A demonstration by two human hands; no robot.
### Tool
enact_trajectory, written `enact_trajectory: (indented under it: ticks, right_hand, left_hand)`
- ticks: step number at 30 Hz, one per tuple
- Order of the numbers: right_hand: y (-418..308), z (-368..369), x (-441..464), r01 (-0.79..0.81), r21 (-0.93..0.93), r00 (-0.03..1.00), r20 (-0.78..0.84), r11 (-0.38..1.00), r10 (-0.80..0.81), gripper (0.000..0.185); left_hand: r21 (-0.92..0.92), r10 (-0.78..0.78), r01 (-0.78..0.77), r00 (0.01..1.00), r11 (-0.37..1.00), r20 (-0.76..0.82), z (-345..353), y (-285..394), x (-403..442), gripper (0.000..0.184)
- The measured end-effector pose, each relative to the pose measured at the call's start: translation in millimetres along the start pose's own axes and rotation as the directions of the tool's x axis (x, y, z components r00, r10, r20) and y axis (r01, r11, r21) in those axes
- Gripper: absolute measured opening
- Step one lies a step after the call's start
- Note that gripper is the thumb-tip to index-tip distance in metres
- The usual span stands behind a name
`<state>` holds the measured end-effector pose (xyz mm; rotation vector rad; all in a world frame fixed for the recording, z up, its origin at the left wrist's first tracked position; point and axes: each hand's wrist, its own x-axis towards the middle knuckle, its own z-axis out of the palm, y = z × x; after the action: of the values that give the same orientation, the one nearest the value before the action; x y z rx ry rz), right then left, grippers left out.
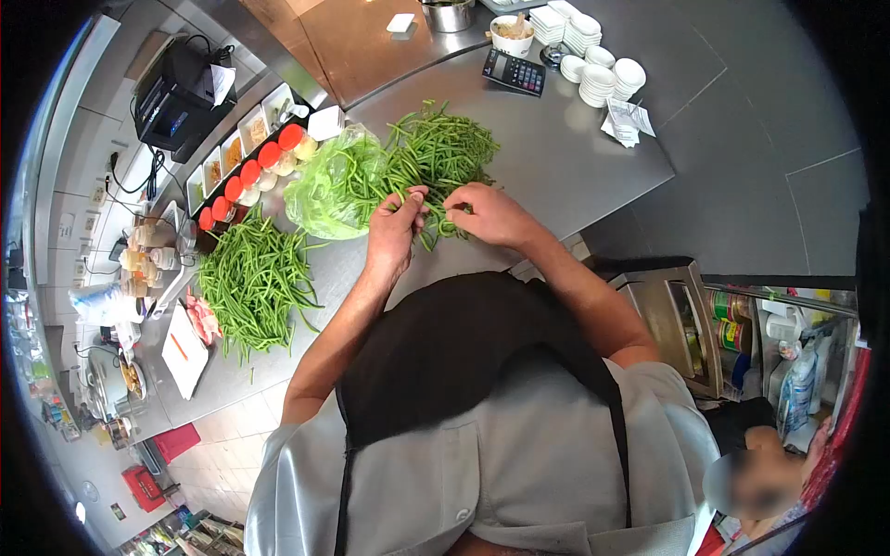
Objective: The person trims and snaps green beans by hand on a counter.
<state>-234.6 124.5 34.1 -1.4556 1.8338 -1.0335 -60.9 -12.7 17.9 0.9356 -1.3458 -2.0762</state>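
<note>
My left hand (397, 225) is closed in a pinch around green beans at the near edge of a large heap. Close beside it, my right hand (489, 213) has its fingertips pinched together at a green bean; the hold is partly hidden. The heap of green beans (450, 148) lies on the steel counter just beyond both hands. Left of it is a crumpled, clear greenish plastic bag (324, 199), with some beans lying on its edge. A second pile of green beans (255, 283) rests farther left on the counter.
Red-lidded jars (250, 176) and a row of food trays (232, 153) line the left side, near a white cutting board (184, 352). A calculator (513, 72), stacked white dishes (598, 82) and paper slips (627, 122) sit at the back right. Another person (756, 482) is at lower right.
</note>
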Motion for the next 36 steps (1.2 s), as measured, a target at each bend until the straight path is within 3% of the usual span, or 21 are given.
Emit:
enact_trajectory:
  ticks: [3,6,9,10,12,15,18,19,21,23,24,26,27,31,32,34,36]
  right_hand:
    - [3.7,16.3,1.0,-0.092,0.071,0.996,-0.004,0.993,0.093,0.024]
    - [6.6,22.8,-7.2,-0.126,0.096,0.991,-0.031,0.987,0.129,0.023]
    - [18.6,35.3,-11.3,-0.135,0.132,0.990,-0.028,0.982,0.139,0.023]
    - [19.0,36.6,-11.5,-0.115,0.134,0.992,-0.035,0.984,0.120,0.022]
    - [17.3,42.2,-16.6,-0.086,0.144,0.995,-0.042,0.986,0.092,0.022]
    - [9.8,44.9,-20.0,-0.113,0.164,0.992,-0.041,0.980,0.121,0.022]
    - [11.1,46.7,-15.0,-0.137,0.106,0.988,-0.049,0.985,0.143,0.021]
    - [19.6,47.9,-9.3,-0.261,0.339,0.964,0.032,0.904,0.266,0.021]
    - [32.7,52.1,-2.0,-0.484,0.691,0.863,0.275,0.537,0.424,0.021]
    - [37.3,46.5,2.5,-0.457,0.806,0.863,0.299,0.376,0.407,0.020]
    - [36.7,42.1,7.5,-0.437,0.851,0.865,0.308,0.292,0.395,0.020]
    - [38.0,40.9,24.6,-0.221,0.506,0.955,-0.063,0.834,0.291,0.022]
    - [38.6,42.2,33.7,-0.106,0.218,0.967,-0.203,0.970,0.151,0.023]
    - [1.9,34.4,69.3,-0.343,-0.222,0.921,-0.270,0.913,0.281,0.040]
    - [2.3,36.6,74.7,-0.354,-0.280,0.928,-0.223,0.892,0.299,0.040]
    - [11.1,43.5,78.5,-0.374,-0.309,0.915,-0.276,0.875,0.293,0.036]
    - [10.6,41.7,79.1,-0.365,-0.316,0.917,-0.284,0.876,0.280,0.032]
  left_hand:
    - [0.037,0.027,-0.026,0.999,0.999,-0.034,1.4,-5.8,-4.7,0.020]
    - [0.210,0.092,-0.094,0.996,0.973,0.019,4.4,-1.7,-22.3,0.024]
    - [0.316,0.061,-0.060,0.998,0.947,0.006,7.0,3.3,-41.0,0.024]
    - [0.263,0.147,-0.154,0.988,0.952,0.047,-0.4,-9.9,-38.1,0.021]
    - [0.335,0.220,-0.217,0.975,0.917,0.030,-6.0,-19.7,-35.9,0.020]
    - [0.406,0.223,-0.211,0.975,0.889,0.018,-15.2,-24.1,-39.9,0.017]
    - [0.264,0.120,-0.126,0.992,0.956,0.036,-18.9,-24.7,-38.3,0.017]
    - [0.159,0.063,-0.070,0.997,0.985,0.046,-23.7,-25.4,-35.3,0.018]
    - [-0.066,-0.081,0.085,0.995,0.994,0.051,-29.8,-26.3,-39.8,0.019]
    - [-0.302,-0.233,0.242,0.970,0.922,0.067,-31.6,-21.2,-45.6,0.018]
    - [-0.331,-0.306,0.318,0.948,0.888,0.092,-44.1,-29.2,-42.2,0.023]
    - [-0.418,-0.316,0.330,0.943,0.847,0.105,-62.2,-41.8,-36.5,0.022]
    - [-0.458,-0.325,0.338,0.939,0.822,0.111,-67.6,-45.1,-37.6,0.022]
    - [-0.530,-0.364,0.359,0.926,0.768,0.101,-54.8,-18.4,-47.8,0.019]
    - [-0.507,-0.343,0.348,0.933,0.789,0.106,-56.4,-18.7,-47.4,0.018]
    - [-0.462,-0.298,0.317,0.948,0.828,0.115,-62.6,-20.8,-42.7,0.017]
    - [-0.214,-0.170,0.189,0.980,0.958,0.103,-69.4,-22.1,-33.2,0.015]
